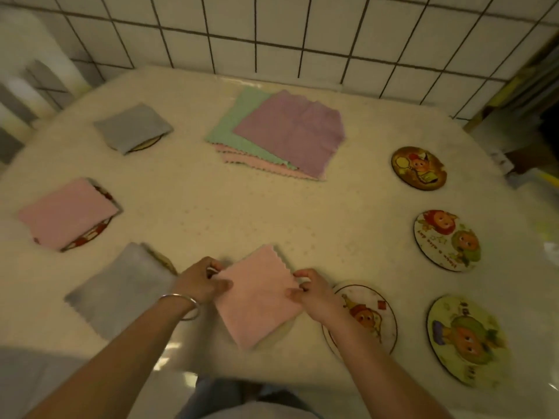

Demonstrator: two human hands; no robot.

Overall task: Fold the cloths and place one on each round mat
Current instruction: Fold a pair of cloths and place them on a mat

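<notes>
Both hands are pinching a folded pink cloth [257, 297] at six o'clock on the table [272, 213]: left hand [202, 282] curled on its nine-o'clock corner, right hand [308, 293] opposite; a round mat [276, 335] seemingly lying beneath.

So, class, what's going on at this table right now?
A person holds a folded pink cloth by its side corners, left hand and right hand each pinching one, over a round mat barely visible beneath it. Three folded cloths already sit on mats along the left: grey, pink and grey. Four picture mats on the right are uncovered. A stack of unfolded cloths waits at the back of the table.
</notes>
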